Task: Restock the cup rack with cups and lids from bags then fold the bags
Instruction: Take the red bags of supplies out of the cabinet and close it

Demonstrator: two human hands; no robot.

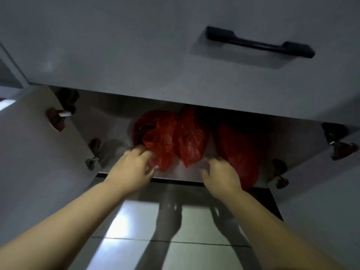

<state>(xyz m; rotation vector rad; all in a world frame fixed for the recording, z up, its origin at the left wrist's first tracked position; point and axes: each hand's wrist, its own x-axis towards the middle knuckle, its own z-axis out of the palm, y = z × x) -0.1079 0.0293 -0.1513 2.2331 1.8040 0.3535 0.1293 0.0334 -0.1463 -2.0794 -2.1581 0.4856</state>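
Red plastic stowed under the drawer (175, 55), probably to keep stock out of the way; left bag (175, 137) below drawer's middle, gripped at its lower edge by left hand (130, 166), likely for dragging out; right hand (220, 172) blurred beside right bag (239, 152), below drawer's handle (259, 42), hold impossible to tell.

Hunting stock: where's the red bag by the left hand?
Head view, centre: red bag inside the open cabinet under the drawer, left hand gripping it, second bag to its right.

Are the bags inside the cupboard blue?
No, the left bag and the right bag in the cupboard are both red plastic.
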